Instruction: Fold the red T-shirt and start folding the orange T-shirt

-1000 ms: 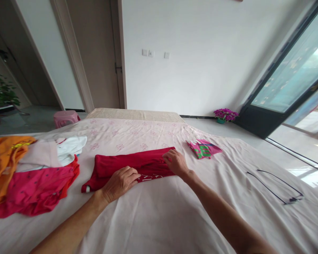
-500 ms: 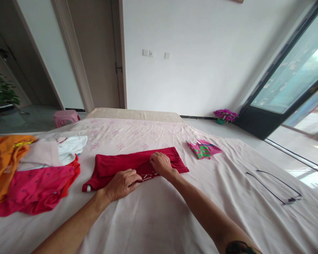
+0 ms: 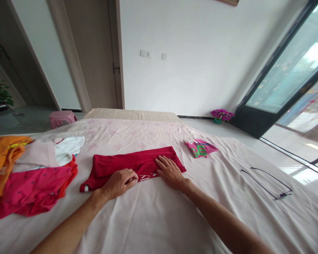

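In front of me a dark red shirt [image 3: 132, 159] lies folded into a long strip, with white lettering along its near edge. My left hand [image 3: 120, 183] is curled over that near edge left of the letters, thumb and fingers closed on the cloth. Flat on the right part of the shirt rests my right hand [image 3: 171, 172], its fingers spread out. A small folded pink garment [image 3: 200, 147] with green and white print lies just beyond the shirt's right end.
Several loose clothes lie heaped at the left, among them an orange garment [image 3: 5, 151] and a pink dotted one [image 3: 39, 188]. A pair of glasses [image 3: 270, 185] rests on the bedsheet [image 3: 148, 225] at the right. A pink stool [image 3: 62, 119] stands beyond the bed.
My right hand has gone from bent fingers to lying flat with fingers spread, a little nearer to me. The left hand stays at the shirt's near edge. The view has shifted slightly.
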Available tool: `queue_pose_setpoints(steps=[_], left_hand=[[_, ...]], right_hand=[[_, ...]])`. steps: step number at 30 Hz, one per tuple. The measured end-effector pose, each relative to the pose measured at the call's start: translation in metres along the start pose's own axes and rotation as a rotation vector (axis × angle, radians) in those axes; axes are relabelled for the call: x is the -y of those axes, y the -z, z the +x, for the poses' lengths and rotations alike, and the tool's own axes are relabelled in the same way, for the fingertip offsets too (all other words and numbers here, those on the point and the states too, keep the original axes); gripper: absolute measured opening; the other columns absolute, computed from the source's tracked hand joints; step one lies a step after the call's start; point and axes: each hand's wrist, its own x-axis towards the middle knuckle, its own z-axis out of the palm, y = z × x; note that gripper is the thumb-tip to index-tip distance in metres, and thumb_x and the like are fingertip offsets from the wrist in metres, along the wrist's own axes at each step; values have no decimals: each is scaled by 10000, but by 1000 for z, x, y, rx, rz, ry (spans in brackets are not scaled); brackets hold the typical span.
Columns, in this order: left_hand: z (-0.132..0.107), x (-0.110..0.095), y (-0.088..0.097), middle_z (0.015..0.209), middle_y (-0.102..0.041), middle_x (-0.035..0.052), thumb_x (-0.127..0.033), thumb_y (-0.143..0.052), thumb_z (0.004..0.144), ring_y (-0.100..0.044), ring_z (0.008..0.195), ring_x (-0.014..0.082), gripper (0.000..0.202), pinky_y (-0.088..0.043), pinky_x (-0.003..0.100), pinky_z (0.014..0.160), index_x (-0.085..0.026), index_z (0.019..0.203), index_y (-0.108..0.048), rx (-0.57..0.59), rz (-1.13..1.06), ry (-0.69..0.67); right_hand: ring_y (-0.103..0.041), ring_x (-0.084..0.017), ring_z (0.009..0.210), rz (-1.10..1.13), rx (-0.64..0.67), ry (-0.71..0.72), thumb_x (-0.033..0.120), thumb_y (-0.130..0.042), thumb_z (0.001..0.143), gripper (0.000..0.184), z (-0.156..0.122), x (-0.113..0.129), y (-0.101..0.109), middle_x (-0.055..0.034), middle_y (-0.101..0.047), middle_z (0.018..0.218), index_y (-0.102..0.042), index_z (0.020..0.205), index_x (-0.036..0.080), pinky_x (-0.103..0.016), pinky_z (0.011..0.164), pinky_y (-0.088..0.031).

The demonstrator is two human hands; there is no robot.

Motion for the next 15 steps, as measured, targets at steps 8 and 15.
queue_pose_setpoints(steps=[8,15], left_hand=[[-2,-2,0,688,-573,-33,-326,-505,965,-541,685,125,181,-409,258,681,-229,877,-631,27,34,-14],[-4,7,-2,972,-678,33,-276,-422,997,-637,934,153,223,-493,291,891,-216,1055,-628,-258,67,53]], right_hand=[[-384,-237,1401,-19,-50,-303,342,-425,1000,459,-10,-46,17,-76,-466,1512,-506,1434,218,-411,1160,-270],[-582,-232,1195,113,-141,-656,309,-391,979,460,6,-78,23,-134,-605,1333,-514,1395,153,-331,979,-429]])
